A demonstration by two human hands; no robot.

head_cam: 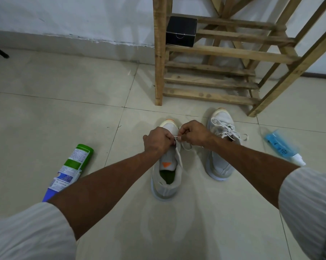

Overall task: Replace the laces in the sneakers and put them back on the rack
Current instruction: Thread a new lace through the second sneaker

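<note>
The near sneaker (pixel 167 166) stands on the floor (pixel 64 109) in front of the rack (pixel 214 53), toe pointing toward it. Its upper is a pale grey-white knit. It has a thick whitish sole, an orange tab on the tongue, a green insole showing in the opening, and a touch of orange at the toe.

Both hands meet over its forefoot. The left hand (pixel 158 140) has its grip clenched on the lace (pixel 179 154), fingers curled over it. The right hand (pixel 194 133) pinches the same lace between thumb and fingertips. The lace is flat and off-white, and a loose length trails down the sneaker's right side.

The second sneaker (pixel 220 147) stands just to the right, apart from the first. It is the same pale knit, and its lace ends lie slack across the top.

The rack is rough, unfinished wood with knotty slats. A matte black box (pixel 181 31) sits on one slatted shelf at its left post.

The floor is smooth, pale tile with thin dark seams. To the left lies a green, white and blue printed tube (pixel 72 166), partly hidden behind the left forearm. To the right lies a blue tube with a white cap (pixel 282 147). The sleeves (pixel 27 231) are pale ribbed cloth, pushed up above the forearms.
</note>
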